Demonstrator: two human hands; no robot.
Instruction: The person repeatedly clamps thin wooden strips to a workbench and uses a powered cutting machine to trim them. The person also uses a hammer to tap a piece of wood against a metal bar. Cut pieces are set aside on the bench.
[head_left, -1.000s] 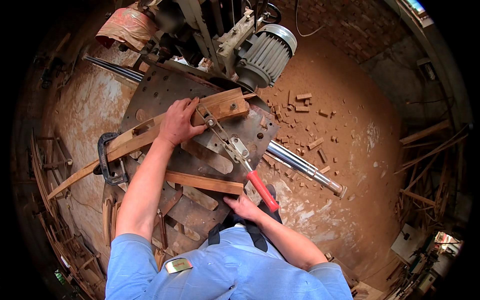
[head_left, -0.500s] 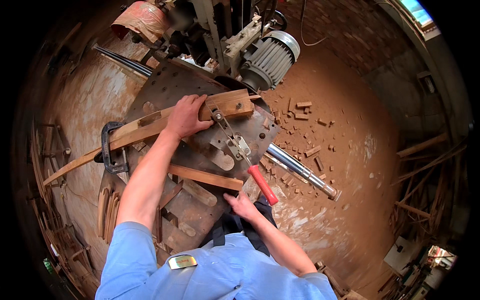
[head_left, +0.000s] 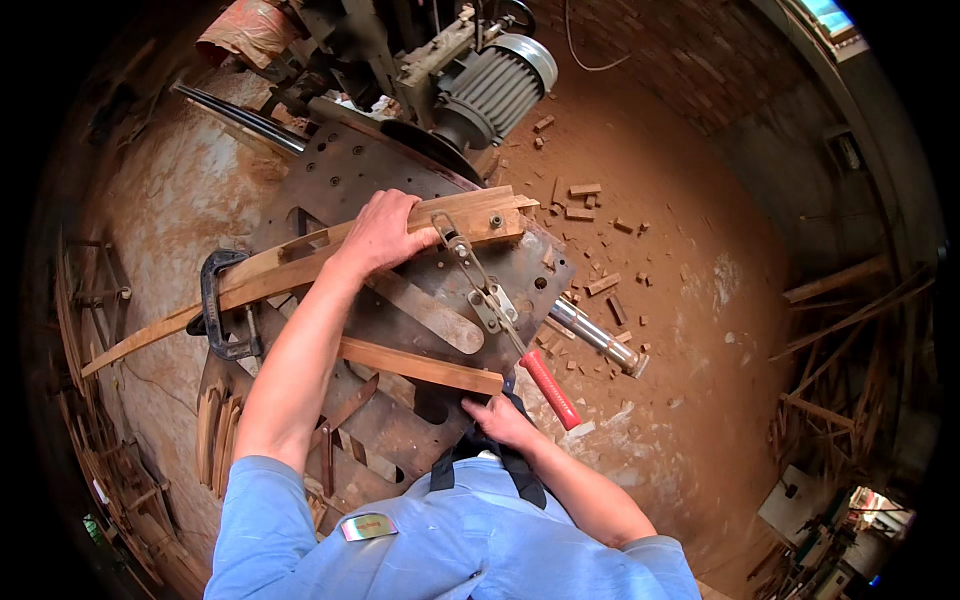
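My left hand (head_left: 382, 235) is wrapped over a long curved wooden strip (head_left: 145, 335), fingers together, beside the metal arm of a toggle clamp (head_left: 490, 303) with a red handle. The strip lies against a wooden block (head_left: 480, 225) with a bolt in it, on a slotted metal sliding table (head_left: 325, 185). Farther left, a black C-clamp (head_left: 213, 295) grips the wood. My right hand (head_left: 503, 420) is closed low at the table's near edge, under the end of a straight wooden bar (head_left: 430, 368); its fingers are partly hidden, so what it holds cannot be made out.
Beyond the table stand a grey motor (head_left: 497, 90) and a dark round disc (head_left: 430, 150). Shiny round rails (head_left: 600, 340) run out from both sides beneath the table. Wood offcuts (head_left: 585, 190) litter the dusty floor; several wooden strips (head_left: 215, 435) stand at the near left.
The table, with the wood and clamps on it, has slid rightward along the rails, away from the motor. Both hands have moved with it, keeping their places.
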